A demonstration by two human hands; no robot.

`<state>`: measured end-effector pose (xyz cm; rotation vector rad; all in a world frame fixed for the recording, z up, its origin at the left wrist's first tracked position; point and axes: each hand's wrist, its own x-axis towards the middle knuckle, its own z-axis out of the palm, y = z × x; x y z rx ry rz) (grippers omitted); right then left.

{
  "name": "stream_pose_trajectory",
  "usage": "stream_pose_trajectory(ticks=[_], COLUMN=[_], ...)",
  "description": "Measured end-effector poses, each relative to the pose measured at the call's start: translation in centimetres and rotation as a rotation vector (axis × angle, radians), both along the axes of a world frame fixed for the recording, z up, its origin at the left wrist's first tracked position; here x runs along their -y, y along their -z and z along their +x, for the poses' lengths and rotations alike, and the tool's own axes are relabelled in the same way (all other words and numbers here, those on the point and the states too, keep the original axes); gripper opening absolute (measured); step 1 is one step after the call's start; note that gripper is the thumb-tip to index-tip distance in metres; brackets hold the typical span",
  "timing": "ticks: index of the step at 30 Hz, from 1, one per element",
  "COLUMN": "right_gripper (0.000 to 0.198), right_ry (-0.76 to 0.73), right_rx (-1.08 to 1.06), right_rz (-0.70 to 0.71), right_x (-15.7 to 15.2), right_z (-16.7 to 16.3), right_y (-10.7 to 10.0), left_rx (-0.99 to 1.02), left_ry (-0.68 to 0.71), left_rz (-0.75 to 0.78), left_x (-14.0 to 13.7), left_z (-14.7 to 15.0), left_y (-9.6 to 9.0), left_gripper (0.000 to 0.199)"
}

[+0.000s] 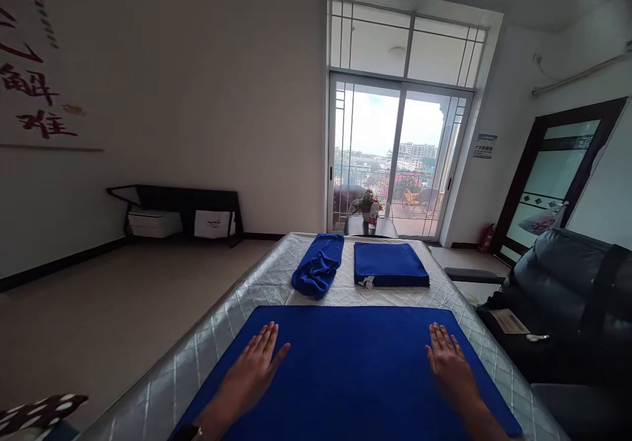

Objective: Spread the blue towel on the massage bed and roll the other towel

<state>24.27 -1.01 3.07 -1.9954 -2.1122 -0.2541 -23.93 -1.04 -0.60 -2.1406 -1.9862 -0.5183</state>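
Blue cloth (355, 375), a flat rectangle, lies spread over the near part of a silver quilted cover (165, 385), its far edge straight and smooth. Left hand (253, 365) palm down on the cloth near its left edge, fingers straight and close together, thumb out to the side, nothing pinched; dark band (189, 432) on that wrist. Right hand (450, 362) also palm down, near the right edge, fingers extended and nearly side by side, thumb slightly apart, nothing gripped. Hands well apart, bare cloth between them. Polka-dot fabric (44, 411) at lower left corner. Past the far edge, on the same cover: crumpled blue cloth (318, 266) at left, bunched at its near end, and beside it, not touching, a neat folded blue stack (392, 263) with a white tag (368, 282) at its near side. Black sofa (567, 266) to the right, brown card (509, 322) on it. Beyond the cover, a small table (365, 228) with potted plant (366, 204) and bottle (374, 214); black rack (187, 199) with white boxes (155, 224) by the left wall; farthest, glass sliding doors (370, 145), buildings (419, 151) outside
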Motion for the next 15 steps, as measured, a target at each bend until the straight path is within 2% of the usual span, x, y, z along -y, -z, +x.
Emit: stream_pose_trajectory(ticks=[3, 5, 7, 10, 15], right_gripper=[0.064, 0.062, 0.06, 0.057, 0.055], right_ry=[-0.186, -0.301, -0.378, -0.421, -0.408], right_rx=[-0.146, -0.207, -0.231, -0.239, -0.236], right_rz=[-0.097, -0.159, -0.232, -0.284, -0.251], right_x=[2.3, 3.3, 3.8, 3.7, 3.4], right_z=[-7.3, -11.3, -13.9, -15.4, -15.2], right_y=[-0.6, -0.1, 0.9, 2.3, 3.0], left_rx=[0.047, 0.058, 0.053, 0.053, 0.071], left_ry=[0.195, 0.346, 0.462, 0.534, 0.535], left_rz=[-0.099, -0.099, -0.085, -0.062, -0.068], left_x=[1.3, 2.2, 2.8, 2.8, 2.5], left_z=[7.2, 11.7, 14.8, 16.6, 16.2], left_y=[-0.6, -0.2, 0.8, 2.4, 3.2], left_gripper=[0.067, 0.066, 0.066, 0.071, 0.073])
